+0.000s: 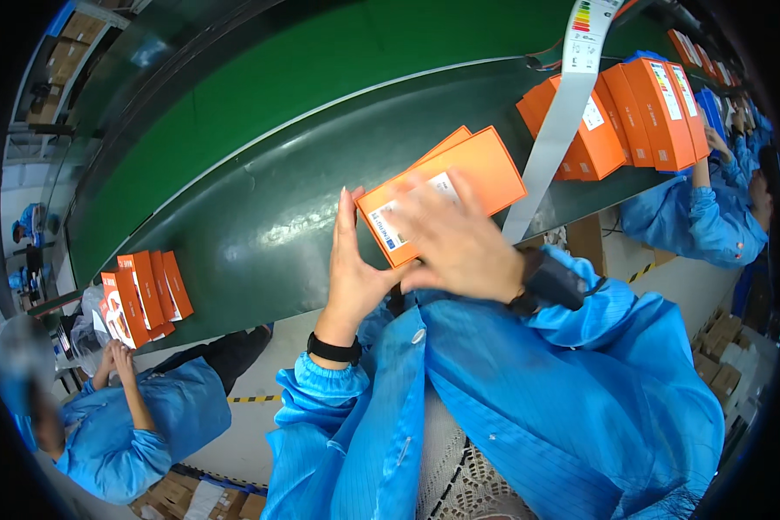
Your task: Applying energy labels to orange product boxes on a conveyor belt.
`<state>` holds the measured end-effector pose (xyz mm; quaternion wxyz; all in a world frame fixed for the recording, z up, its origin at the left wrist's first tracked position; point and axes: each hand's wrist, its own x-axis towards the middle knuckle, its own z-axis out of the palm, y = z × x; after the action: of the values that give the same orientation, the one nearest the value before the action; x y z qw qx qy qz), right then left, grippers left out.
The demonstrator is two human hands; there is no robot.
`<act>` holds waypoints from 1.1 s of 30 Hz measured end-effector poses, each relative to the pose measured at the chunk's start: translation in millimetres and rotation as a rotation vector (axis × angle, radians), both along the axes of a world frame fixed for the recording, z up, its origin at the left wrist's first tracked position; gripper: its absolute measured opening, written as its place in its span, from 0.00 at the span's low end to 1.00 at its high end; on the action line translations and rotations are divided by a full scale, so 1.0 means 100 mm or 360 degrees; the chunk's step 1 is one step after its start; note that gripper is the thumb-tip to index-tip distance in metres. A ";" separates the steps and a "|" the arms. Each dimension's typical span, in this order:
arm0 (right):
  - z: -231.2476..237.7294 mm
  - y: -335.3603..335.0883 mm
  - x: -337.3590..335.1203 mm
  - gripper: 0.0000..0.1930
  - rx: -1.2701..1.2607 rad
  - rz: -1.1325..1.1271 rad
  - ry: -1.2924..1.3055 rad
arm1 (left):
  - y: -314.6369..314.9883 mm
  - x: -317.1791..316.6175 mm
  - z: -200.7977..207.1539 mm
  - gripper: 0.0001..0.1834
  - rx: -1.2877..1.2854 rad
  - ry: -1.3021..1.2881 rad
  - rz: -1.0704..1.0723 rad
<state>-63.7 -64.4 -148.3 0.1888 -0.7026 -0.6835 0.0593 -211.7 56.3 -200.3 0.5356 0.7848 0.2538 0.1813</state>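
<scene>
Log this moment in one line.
left hand: at left end, orange box; right hand: blurred, over its white label; label strip: right of box

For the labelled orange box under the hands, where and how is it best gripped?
Probably pinch the orange box across its bare right end, coming from the right: that end sticks out past the right hand, while the left hand is at the left end. Its far edge suits less, since another box shows beyond it.

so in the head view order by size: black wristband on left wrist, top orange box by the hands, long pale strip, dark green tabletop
1. dark green tabletop
2. top orange box and long pale strip: too close to rank, the box partly covered
3. black wristband
</scene>
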 end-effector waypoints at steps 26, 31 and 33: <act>0.11 -1.36 2.01 0.42 0.0431 -0.1646 -0.0112 | -0.20 1.87 1.52 0.37 -0.0370 -0.0413 -0.0158; -0.07 -1.26 2.05 0.42 -0.0001 -0.1687 -0.0034 | -0.30 2.47 1.63 0.37 -0.0565 -0.0659 -0.0228; 0.00 -1.25 2.04 0.42 -0.0007 -0.1653 -0.0025 | -0.33 2.56 1.66 0.34 -0.0556 -0.0588 -0.0146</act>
<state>140.6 -189.7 -148.1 0.1869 -0.9500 -0.2458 -0.0460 44.3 23.7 -34.5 0.7081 0.6445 0.1432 0.2504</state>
